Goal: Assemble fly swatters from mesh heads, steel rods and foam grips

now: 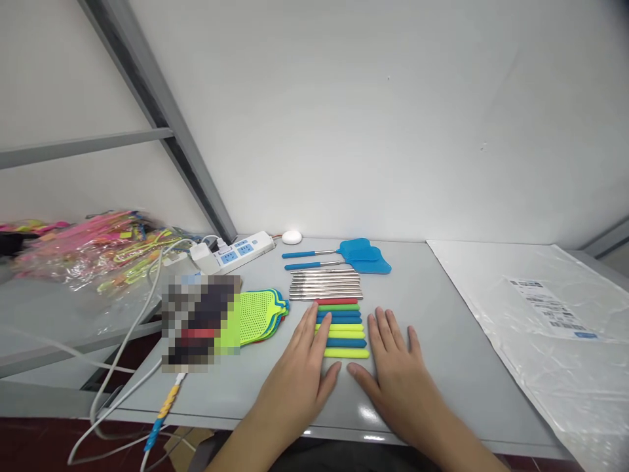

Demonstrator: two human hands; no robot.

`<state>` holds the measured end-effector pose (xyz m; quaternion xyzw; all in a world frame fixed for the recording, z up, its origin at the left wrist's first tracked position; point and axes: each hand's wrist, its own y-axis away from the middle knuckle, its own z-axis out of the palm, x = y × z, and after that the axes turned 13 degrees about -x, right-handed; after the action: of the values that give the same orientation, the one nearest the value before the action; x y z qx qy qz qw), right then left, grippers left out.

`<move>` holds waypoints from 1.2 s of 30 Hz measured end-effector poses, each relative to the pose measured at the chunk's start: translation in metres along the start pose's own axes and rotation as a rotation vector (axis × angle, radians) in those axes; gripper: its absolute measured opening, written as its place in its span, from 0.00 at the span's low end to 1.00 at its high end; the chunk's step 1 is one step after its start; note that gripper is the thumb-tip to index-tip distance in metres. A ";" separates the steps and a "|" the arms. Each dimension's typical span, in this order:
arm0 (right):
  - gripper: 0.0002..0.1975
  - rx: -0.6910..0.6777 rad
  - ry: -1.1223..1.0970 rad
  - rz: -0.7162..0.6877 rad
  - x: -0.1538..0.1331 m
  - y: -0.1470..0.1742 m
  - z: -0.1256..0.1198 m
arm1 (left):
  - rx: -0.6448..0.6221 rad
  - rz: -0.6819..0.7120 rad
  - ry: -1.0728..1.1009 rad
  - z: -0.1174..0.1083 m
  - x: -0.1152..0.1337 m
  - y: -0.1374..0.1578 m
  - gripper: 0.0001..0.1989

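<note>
My left hand (303,368) lies open on the grey table, its fingers over the left ends of a row of coloured handle sleeves (345,343). At the row's right ends rests my right hand (401,372), flat with its fingers spread. The sleeves are red, green, blue and yellow, laid side by side. Just behind them is a row of shiny metal rods (325,286). Two blue fly swatters (369,257) with metal shafts lie farther back. To the left, a stack of loose swatter heads (256,316) has a yellow-green one on top.
A white power strip (246,250) with plugs and a round white device (291,237) are by the wall. A pixelated item (201,321) partly covers the swatter heads. Cables (120,354) hang left, near bagged goods (98,252). White plastic packaging (531,328) covers the right side.
</note>
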<state>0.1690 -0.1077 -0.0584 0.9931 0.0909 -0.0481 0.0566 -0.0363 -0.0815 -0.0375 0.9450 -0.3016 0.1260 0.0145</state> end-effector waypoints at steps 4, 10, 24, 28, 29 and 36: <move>0.46 -0.104 -0.044 0.034 -0.004 -0.008 -0.008 | -0.002 -0.057 -0.026 0.008 -0.002 0.003 0.37; 0.51 -0.214 -0.095 0.074 -0.007 -0.017 -0.018 | -0.021 -0.068 -0.047 0.009 -0.005 0.002 0.39; 0.58 -0.229 -0.141 0.081 -0.006 -0.026 -0.018 | -0.053 -0.051 -0.047 0.007 -0.008 0.002 0.37; 0.57 -0.227 -0.138 0.075 -0.005 -0.027 -0.015 | -0.028 -0.040 -0.068 0.010 -0.009 0.004 0.36; 0.57 -0.225 -0.138 0.071 -0.005 -0.026 -0.015 | -0.026 -0.038 -0.074 0.011 -0.010 0.004 0.36; 0.55 -0.223 -0.157 0.042 -0.007 -0.028 -0.015 | -0.033 -0.040 -0.080 0.013 -0.010 0.005 0.35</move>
<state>0.1577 -0.0795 -0.0453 0.9755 0.0699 -0.1141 0.1744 -0.0438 -0.0809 -0.0523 0.9548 -0.2849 0.0830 0.0204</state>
